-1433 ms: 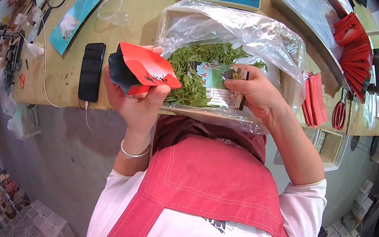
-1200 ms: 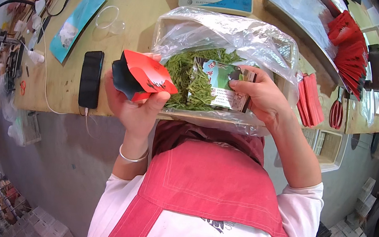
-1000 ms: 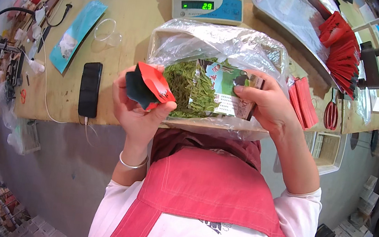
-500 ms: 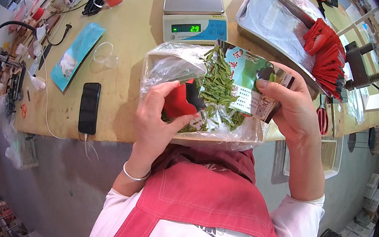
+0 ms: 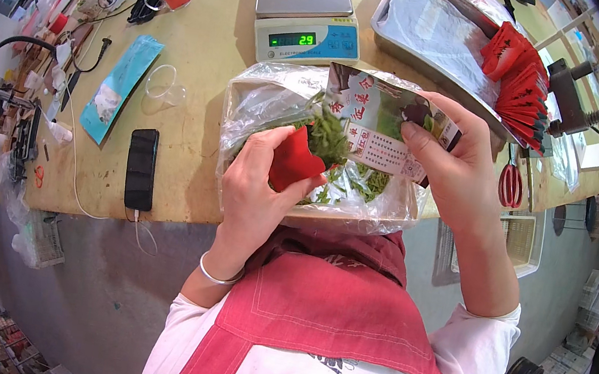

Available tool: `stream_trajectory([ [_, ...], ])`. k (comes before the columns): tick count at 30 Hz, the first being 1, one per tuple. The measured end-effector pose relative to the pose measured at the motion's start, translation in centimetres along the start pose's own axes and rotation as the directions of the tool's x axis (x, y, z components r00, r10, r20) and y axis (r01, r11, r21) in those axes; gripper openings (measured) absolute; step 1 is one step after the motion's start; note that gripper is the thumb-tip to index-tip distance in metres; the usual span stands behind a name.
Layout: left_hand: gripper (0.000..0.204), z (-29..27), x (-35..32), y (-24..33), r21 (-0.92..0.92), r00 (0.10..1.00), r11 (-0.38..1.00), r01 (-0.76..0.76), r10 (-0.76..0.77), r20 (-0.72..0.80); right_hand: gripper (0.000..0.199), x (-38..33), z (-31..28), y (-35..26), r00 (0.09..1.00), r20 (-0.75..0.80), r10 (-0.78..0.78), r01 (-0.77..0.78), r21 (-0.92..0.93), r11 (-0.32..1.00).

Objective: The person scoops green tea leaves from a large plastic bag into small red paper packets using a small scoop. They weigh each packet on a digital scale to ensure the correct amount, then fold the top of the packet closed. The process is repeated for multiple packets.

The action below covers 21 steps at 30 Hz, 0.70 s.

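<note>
My left hand [image 5: 248,180] is closed round a small red pouch [image 5: 294,162], its mouth turned toward the right. In my right hand [image 5: 463,164] is a printed card [image 5: 387,134], pinched at its right end by thumb and fingers. Green tea leaves [image 5: 331,139], blurred by motion, tumble off the card's left end at the pouch mouth. Both hands are over a shallow box [image 5: 344,222] lined with clear plastic film [image 5: 264,84]. More loose leaves lie in it beneath the card. How full the pouch is inside stays hidden.
Behind the box stands an electronic scale [image 5: 305,12], its pan bare. A metal tray [image 5: 428,33] with a fanned stack of red pouches [image 5: 521,84] is at the back right, near red-handled scissors [image 5: 511,186]. Leftward lie a phone [image 5: 141,169], a blue packet [image 5: 120,89] and a clear cup [image 5: 166,88].
The tea leaves that lay heaped on the card have slid left toward the pouch, baring the card's print. My left hand and the pouch have shifted slightly right.
</note>
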<state>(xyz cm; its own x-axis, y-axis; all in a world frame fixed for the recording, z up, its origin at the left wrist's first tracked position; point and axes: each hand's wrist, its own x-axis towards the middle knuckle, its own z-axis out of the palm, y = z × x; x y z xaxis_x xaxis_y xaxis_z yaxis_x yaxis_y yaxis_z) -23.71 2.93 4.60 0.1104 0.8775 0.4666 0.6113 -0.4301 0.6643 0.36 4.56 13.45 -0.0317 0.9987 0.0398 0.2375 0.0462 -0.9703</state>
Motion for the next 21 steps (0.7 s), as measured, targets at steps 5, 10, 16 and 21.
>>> stream_trajectory([
  [5, 0.070, 0.2, 0.0, -0.2, -0.039, 1.000, 0.999, 0.018, -0.018, -0.005, 0.033, -0.7, 0.4, -0.7, 0.973, 0.021, -0.232, 0.233, -0.092, 0.968],
  [10, 0.067, 0.0, -0.1, -0.4, -0.094, 0.998, 0.994, 0.058, -0.059, -0.004, 0.028, -1.2, 0.4, -1.7, 0.963, -0.027, -0.267, 0.264, -0.086, 0.961],
  [16, 0.067, -0.5, -0.8, -1.2, -0.670, 0.944, 0.696, 0.258, -0.330, 0.020, 0.030, -1.5, 0.2, 0.0, 0.961, -0.038, -0.273, 0.268, -0.111, 0.957],
  [21, 0.067, -1.3, -0.6, -2.4, -0.601, 0.955, 0.781, 0.170, -0.280, -0.094, 0.030, -1.5, 3.6, 5.2, 0.978, 0.203, -0.044, 0.109, -0.321, 0.941],
])
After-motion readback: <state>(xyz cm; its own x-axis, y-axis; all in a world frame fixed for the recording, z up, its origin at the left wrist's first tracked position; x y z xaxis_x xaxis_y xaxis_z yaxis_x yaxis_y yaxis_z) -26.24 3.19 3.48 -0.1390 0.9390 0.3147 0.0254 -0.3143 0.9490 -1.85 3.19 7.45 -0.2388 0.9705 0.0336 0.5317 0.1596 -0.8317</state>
